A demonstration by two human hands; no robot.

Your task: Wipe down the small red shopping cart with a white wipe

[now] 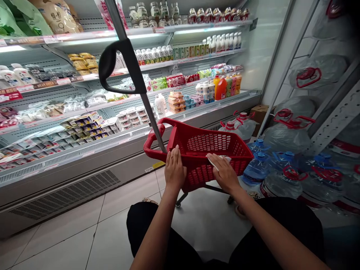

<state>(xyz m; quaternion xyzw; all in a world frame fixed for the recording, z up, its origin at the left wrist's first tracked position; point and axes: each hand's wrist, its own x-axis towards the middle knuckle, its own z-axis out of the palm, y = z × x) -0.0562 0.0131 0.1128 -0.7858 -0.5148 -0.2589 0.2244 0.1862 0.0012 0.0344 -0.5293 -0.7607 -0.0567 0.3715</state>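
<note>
In front of my knees stands a red plastic shopping basket (198, 177) with slotted walls, part of a wheeled trolley. My left hand (174, 169) lies on the near rim by the basket's handle end, its fingers stretched out. Further right along the same rim, my right hand (225, 174) presses a white wipe (213, 162) to the edge; the palm covers most of it. From the basket's left end rises a grey metal pole (152, 116) with a black loop handle (135, 71). The inside of the basket shows only in part.
A refrigerated display case (70, 176) with yogurts, bottles and packs runs along the left and back. Large water bottles (284, 180) crowd the floor at right, beside a metal rack (298, 48) holding more. Pale floor tiles (120, 228) lie below; my knees flank the trolley.
</note>
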